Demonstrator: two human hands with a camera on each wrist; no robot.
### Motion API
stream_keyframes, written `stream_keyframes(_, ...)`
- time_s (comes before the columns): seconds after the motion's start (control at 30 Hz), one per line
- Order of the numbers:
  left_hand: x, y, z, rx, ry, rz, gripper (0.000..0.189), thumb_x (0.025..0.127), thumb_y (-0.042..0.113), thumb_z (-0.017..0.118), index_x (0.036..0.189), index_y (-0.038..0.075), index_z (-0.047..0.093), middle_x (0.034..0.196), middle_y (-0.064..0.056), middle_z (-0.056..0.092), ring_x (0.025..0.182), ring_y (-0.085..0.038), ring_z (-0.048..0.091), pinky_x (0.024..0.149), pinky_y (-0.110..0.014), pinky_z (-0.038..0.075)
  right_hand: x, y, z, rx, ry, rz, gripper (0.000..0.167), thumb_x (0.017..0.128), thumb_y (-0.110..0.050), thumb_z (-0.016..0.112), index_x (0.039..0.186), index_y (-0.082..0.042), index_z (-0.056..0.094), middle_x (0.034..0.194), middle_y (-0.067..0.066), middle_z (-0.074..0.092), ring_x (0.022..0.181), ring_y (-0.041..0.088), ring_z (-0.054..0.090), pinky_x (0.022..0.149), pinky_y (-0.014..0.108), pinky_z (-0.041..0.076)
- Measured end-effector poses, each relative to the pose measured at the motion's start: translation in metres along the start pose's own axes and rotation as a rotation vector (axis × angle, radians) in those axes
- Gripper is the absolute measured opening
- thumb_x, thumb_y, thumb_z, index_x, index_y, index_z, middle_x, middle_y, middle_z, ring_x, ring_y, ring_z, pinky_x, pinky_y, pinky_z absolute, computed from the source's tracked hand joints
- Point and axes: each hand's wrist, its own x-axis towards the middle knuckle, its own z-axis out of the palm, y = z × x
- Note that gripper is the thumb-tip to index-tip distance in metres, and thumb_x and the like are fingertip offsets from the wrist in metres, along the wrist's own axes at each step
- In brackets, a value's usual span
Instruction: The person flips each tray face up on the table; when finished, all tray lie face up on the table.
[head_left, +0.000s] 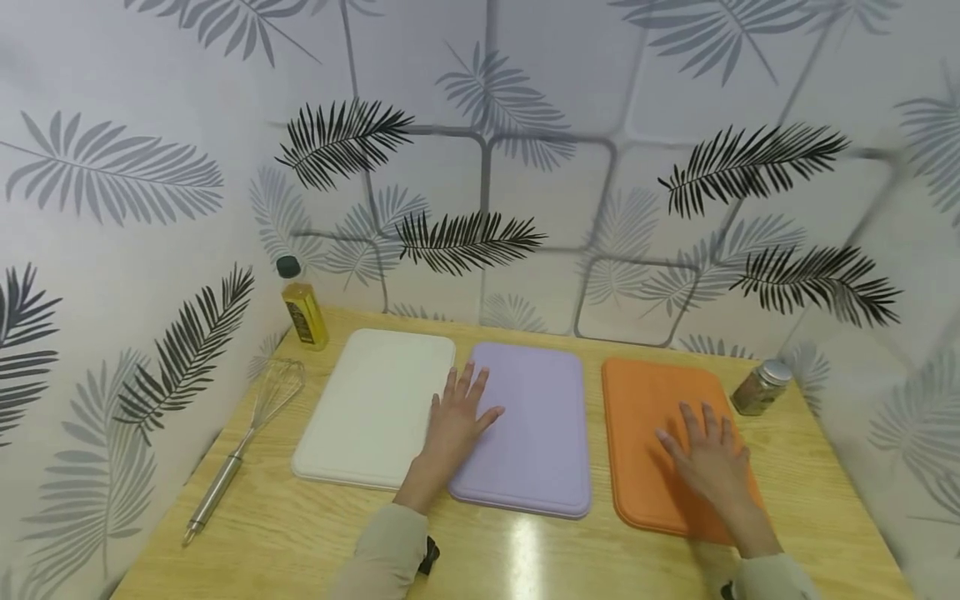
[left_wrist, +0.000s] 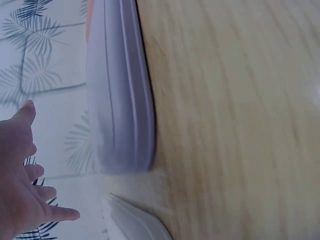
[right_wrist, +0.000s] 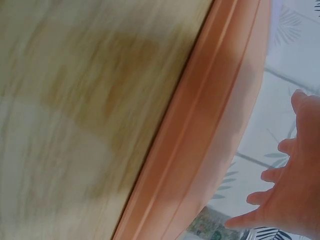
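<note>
Three cutting boards lie in a row on the wooden table: a white cutting board, a purple cutting board and an orange cutting board. My left hand is spread over the gap between the white and purple boards, fingers apart and holding nothing. Over the orange board my right hand is spread too, casting a shadow on it. In the left wrist view the left hand stands above the purple board's level. The right wrist view shows the right hand raised over the orange board's surface.
A metal whisk lies at the table's left edge, with a bottle of yellow oil behind it. At the right stands a small spice jar with a silver lid. Leaf-patterned sheeting rises behind the wooden table.
</note>
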Motion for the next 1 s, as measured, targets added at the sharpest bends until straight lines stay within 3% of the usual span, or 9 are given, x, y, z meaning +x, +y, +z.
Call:
stream_keyframes(0.23,0.012,0.028,0.009,0.055,-0.024,0.052,0.067,0.095,0.05,0.051,0.149,0.011,0.037,0.155,-0.013,0.03,0.14,-0.039,0.027,0.1,-0.063,0.039,0.001,0.015,-0.002,0.0,0.011,0.009,0.073,0.099,-0.057,0.036,0.15,-0.007,0.023,0.15,0.034,0.017,0.13,0.064,0.013,0.088,0.086,0.012)
stream_keyframes(0.47,0.018,0.057,0.019,0.048,-0.049,0.085,0.066,0.095,0.05,0.051,0.148,0.012,0.038,0.154,-0.016,0.03,0.139,-0.04,0.03,0.1,-0.061,0.041,0.005,0.024,-0.006,0.036,-0.014,0.029,0.076,0.099,-0.059,0.034,0.151,-0.006,0.019,0.15,0.035,0.014,0.131,0.064,0.01,0.088,0.086,0.01)
stream_keyframes(1.0,0.015,0.109,0.053,0.012,-0.113,0.162,0.069,0.096,0.052,0.048,0.149,0.01,0.035,0.154,-0.018,0.03,0.138,-0.04,0.031,0.103,-0.052,0.042,0.011,0.034,-0.012,0.029,-0.037,0.079,0.076,0.099,-0.058,0.033,0.151,-0.004,0.018,0.148,0.037,0.015,0.129,0.064,0.012,0.088,0.085,0.014)
